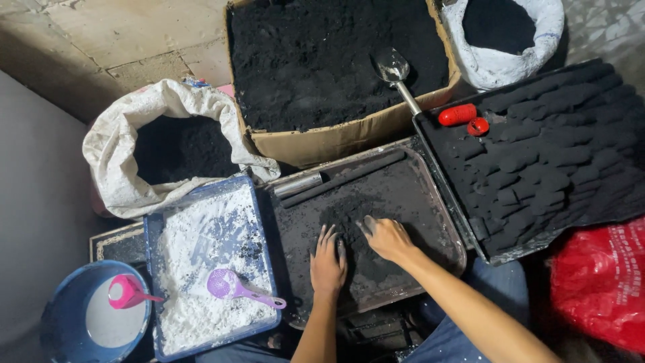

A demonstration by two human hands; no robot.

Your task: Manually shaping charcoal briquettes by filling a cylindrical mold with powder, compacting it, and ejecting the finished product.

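Note:
Both my hands press flat into a heap of black powder on a dark metal tray in front of me. My left hand lies palm down with its fingers spread on the near side of the heap. My right hand rests just right of it, fingers dug into the powder. A dark rod with a metal end lies along the tray's far edge.
A cardboard box of black powder holds a metal scoop. A tray of moulded black pieces sits right with a red object. Left are a blue tray of white powder, a purple scoop, a blue bowl and two sacks.

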